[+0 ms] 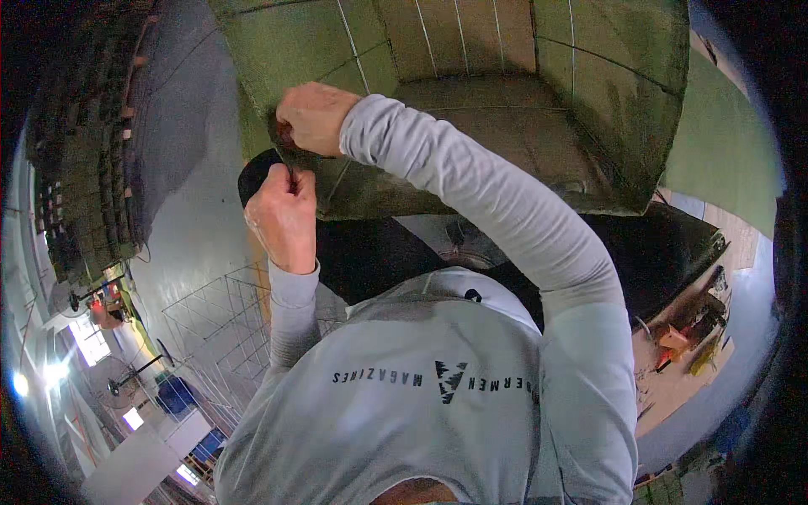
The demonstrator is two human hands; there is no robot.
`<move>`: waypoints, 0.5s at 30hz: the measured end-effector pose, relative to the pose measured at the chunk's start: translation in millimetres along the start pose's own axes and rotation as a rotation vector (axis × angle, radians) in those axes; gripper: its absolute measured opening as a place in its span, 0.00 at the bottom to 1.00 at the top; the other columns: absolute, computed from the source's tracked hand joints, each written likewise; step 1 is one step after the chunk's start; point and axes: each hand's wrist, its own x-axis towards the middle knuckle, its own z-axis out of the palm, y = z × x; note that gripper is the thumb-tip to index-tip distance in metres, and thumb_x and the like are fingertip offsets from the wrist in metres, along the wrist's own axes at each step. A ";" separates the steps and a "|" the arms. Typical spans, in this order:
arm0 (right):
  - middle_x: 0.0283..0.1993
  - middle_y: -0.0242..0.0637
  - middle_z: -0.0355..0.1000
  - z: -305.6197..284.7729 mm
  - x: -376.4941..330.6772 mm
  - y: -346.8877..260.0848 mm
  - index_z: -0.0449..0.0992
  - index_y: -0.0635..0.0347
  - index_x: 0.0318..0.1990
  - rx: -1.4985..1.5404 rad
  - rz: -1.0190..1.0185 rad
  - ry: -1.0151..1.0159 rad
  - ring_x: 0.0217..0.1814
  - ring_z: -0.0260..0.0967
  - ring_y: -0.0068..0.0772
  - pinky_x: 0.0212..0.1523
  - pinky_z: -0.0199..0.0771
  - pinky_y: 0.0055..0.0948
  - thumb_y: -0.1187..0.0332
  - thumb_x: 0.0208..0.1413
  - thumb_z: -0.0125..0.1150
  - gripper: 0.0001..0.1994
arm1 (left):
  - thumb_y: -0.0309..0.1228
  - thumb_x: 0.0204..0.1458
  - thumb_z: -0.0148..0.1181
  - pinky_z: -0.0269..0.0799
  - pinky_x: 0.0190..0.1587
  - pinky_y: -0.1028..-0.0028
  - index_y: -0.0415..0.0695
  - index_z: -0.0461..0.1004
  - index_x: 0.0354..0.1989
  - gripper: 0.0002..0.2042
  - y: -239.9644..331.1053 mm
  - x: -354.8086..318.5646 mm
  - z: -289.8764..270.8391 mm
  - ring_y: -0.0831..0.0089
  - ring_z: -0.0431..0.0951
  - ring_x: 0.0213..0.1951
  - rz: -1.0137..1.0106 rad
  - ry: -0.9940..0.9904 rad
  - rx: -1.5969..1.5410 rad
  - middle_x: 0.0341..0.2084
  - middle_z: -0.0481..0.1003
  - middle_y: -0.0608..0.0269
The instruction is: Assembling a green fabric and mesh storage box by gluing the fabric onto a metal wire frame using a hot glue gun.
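A large wire-frame cage covered in green netting stands in front of me, its open side toward me. My right hand reaches across to the cage's near left corner and is closed on a fold of the netting there. Just below, my left hand pinches the netting edge at the same corner with thumb and fingers; whether a thin tie is between them I cannot tell. A dark rounded object shows behind my left hand. Grey long sleeves cover both arms.
A tall stack of green-netted cages stands at the left. A bare wire frame lies on the grey floor below my left arm. Standing fans and a blue box are lower left. Tools lie on a wooden board at right.
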 end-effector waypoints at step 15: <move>0.33 0.51 0.75 -3.8 -5.6 -2.2 0.79 0.62 0.32 0.042 0.084 0.105 0.37 0.73 0.54 0.42 0.74 0.42 0.70 0.46 0.52 0.10 | 0.29 0.45 0.60 0.64 0.21 0.60 0.40 0.65 0.17 0.11 -5.9 -1.1 -5.1 0.48 0.71 0.19 -0.010 -0.024 -0.080 0.14 0.69 0.48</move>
